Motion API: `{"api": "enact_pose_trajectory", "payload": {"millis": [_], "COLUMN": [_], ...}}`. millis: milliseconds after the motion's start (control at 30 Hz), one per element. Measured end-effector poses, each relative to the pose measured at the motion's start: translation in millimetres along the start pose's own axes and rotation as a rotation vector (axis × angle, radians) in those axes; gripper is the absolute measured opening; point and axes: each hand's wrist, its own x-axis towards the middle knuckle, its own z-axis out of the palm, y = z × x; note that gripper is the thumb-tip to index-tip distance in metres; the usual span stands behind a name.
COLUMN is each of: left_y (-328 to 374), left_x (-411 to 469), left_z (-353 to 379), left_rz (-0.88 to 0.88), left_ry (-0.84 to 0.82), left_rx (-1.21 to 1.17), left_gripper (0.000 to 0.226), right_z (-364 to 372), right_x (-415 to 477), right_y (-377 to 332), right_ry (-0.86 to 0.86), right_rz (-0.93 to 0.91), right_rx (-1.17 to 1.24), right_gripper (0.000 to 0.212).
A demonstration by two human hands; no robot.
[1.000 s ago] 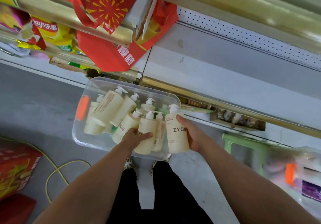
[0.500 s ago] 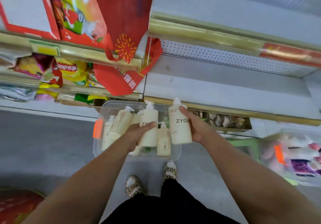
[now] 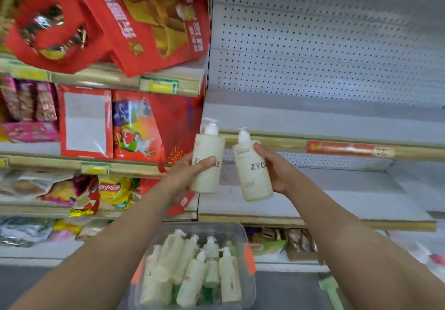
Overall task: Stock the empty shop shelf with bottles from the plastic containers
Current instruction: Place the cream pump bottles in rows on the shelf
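Bare white shelves (image 3: 313, 204) now fill the background as both hands, left hand (image 3: 183, 177) and right hand (image 3: 277, 170), fingers wrapped around one cream pump bottle (image 3: 208, 163) each, have risen from the clear plastic container (image 3: 248, 283) below, ready for shelving.

Two grips are raised side by side: the left hand (image 3: 185, 175) wraps one pump bottle (image 3: 207, 163), the right hand (image 3: 277, 172) another bottle (image 3: 252, 172) just beside it. Behind both grips lies the bare shelf (image 3: 313, 204). Below them, a container (image 3: 248, 285) holds more bottles.
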Motion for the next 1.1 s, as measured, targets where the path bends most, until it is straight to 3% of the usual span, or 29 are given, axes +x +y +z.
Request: {"api": "enact_pose_trajectory", "payload": {"millis": [200,367,433,567,600,700,733,800,933,1000,1100], "left_y": [63.0,71.5,68.4,68.5,70.2,77.5,80.0,81.5,77.7,77.4,78.7], "left_x": [30.9,64.8,77.2,100.7,106.7,124.2,130.2,140.4,153.3,157.7,163.9], "left_z": [31.4,42.1,43.2,44.3,44.8,47.6,49.2,52.5,57.2,58.5,59.2], "left_rz": [0.132,0.125,0.121,0.116,0.108,0.122,0.131,0.139,0.119,0.124,0.136], "left_ry": [-0.008,0.027,0.028,0.049,0.058,0.093,0.102,0.103,0.127,0.148,0.160], "left_rx": [-0.038,-0.052,-0.065,-0.058,-0.061,-0.064,-0.053,-0.051,-0.092,-0.111,-0.109], "left_gripper": [0.055,0.065,0.075,0.086,0.085,0.091,0.095,0.093,0.062,0.061,0.069], "right_z": [-3.7,-22.2,-30.8,-42.6,-45.3,-51.6,-54.0,-56.2,-54.9,-53.3,-44.2], "right_x": [9.4,35.0,55.9,101.9,114.0,149.9,163.5,188.4,230.2,253.9,273.6], "right_y": [-75.3,-123.7,-138.0,-159.6,-162.9,-170.1,-171.3,-171.0,-171.6,-173.4,-175.7], "right_ry": [-0.007,0.017,0.035,0.147,0.154,0.175,0.170,0.162,0.153,0.133,0.104], "right_rz": [-0.204,-0.280,-0.295,-0.308,-0.312,-0.312,-0.308,-0.300,-0.328,-0.365,-0.414], "right_rx": [0.024,0.028,0.015,-0.056,-0.074,-0.123,-0.150,-0.207,-0.268,-0.292,-0.325], "right_gripper": [0.047,0.037,0.048,0.092,0.088,0.048,0.045,0.049,0.067,0.076,0.055]}}
